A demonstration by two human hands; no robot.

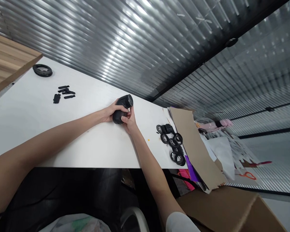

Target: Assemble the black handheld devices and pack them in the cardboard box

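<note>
Our left hand [109,112] and right hand [130,122] grip the black rounded device [118,116] from opposite sides, likely steadying it; black rings [181,139] lie right of both.

No text, label, brand, number or sign can be read. Small dark marks on the pink wrapping [209,126], beyond the right edge of the white tabletop [91,145], are too small to make out.
</note>
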